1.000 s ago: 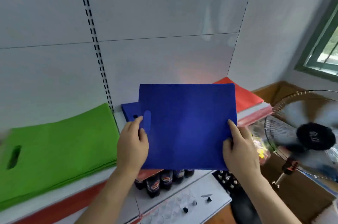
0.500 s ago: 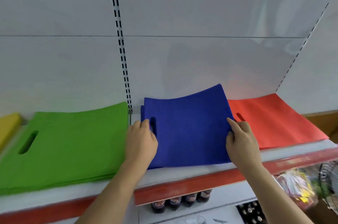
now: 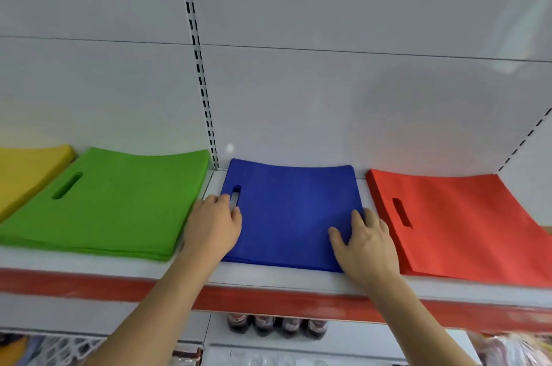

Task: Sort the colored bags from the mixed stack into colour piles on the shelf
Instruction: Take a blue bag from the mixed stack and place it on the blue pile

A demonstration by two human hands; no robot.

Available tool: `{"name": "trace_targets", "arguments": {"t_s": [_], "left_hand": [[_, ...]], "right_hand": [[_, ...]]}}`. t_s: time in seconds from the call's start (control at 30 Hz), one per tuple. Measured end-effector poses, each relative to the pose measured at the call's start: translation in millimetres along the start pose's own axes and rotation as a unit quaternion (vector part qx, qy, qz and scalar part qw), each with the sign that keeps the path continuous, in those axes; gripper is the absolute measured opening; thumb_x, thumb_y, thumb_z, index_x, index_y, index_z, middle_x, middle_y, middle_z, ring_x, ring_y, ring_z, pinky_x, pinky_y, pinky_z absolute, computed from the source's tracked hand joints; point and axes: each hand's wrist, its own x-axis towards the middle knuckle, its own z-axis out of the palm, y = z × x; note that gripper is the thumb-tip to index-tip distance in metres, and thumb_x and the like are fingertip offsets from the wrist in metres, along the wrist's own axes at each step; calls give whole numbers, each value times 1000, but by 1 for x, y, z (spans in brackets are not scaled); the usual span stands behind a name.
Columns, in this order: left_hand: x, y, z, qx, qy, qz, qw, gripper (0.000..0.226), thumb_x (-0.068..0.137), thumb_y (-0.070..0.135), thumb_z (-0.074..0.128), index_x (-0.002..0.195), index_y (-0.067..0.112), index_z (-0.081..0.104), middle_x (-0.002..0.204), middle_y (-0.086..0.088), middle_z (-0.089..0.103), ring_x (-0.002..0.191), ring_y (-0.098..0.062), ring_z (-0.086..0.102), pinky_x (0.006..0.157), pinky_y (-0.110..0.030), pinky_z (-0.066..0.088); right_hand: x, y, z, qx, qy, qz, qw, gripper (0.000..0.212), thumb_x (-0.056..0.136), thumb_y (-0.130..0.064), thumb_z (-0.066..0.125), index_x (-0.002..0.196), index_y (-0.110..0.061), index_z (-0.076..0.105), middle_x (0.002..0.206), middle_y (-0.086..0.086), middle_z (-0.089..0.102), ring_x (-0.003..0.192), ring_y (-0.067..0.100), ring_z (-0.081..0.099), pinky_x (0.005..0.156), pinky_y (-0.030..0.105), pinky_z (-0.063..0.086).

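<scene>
The blue bag (image 3: 292, 210) lies flat on top of the blue pile at the middle of the shelf (image 3: 268, 279), its handle slot at the left. My left hand (image 3: 215, 225) holds the bag's left edge, thumb on top beside the slot and fingers curled at the edge. My right hand (image 3: 364, 240) lies flat with spread fingers on the bag's front right corner. A green pile (image 3: 119, 207) lies to the left, a yellow pile (image 3: 27, 168) at the far left, and a red pile (image 3: 463, 222) to the right.
The shelf has a white back wall with a slotted upright rail (image 3: 200, 67) between the green and blue piles. A red strip (image 3: 268, 303) runs along the shelf front. Dark bottles (image 3: 277, 325) stand on the level below.
The blue bag went from held in the air to lying flat on the blue pile. My right hand changed from pinching its edge to pressing flat on it. The view swung left.
</scene>
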Motion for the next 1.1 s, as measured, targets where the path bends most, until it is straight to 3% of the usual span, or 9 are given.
{"name": "trace_targets", "arguments": {"t_s": [0.23,0.33,0.43,0.57,0.8,1.1], "left_hand": [[-3,11,-5,56,-19,-8,998,37,106,40,41,121,13,63,110,-7,67,98,-26,59,85,-37,48],[-7,16,-10,54,-6,-18,998,44,106,42,41,136,14,58,135,-10,58,121,-28,53,101,-38,47],[-21,18,-21,56,25,-15,998,53,105,45,41,149,15,51,154,-10,45,142,-30,40,116,-43,38],[-42,-1,-40,56,61,-31,996,57,104,48,45,152,16,48,162,-13,39,151,-35,31,123,-50,30],[-84,-86,-74,60,70,-94,991,71,103,61,33,158,17,42,168,-12,32,157,-34,23,127,-54,22],[-169,-266,-130,53,107,-173,978,67,104,58,36,158,19,41,168,-10,32,157,-32,21,127,-51,18]], "right_hand": [[-1,-3,-6,-34,-24,-26,999,79,103,-64,35,159,-8,37,171,18,18,156,36,20,128,43,25],[-1,-4,-14,-51,0,-49,997,80,104,-63,34,163,-10,30,173,19,11,159,37,12,129,44,23],[-2,-13,-20,-53,43,-87,994,76,105,-60,36,163,-11,33,173,19,11,161,36,9,130,46,20],[-14,-45,-16,-18,53,-133,990,74,105,-59,37,161,-12,39,174,17,13,162,34,6,129,49,23],[-51,-131,1,17,77,-248,966,71,105,-62,36,157,-15,47,173,15,19,162,33,9,127,53,27],[-138,-327,39,80,80,-375,920,70,104,-61,40,151,-11,54,167,20,33,157,40,26,121,59,35]]}}
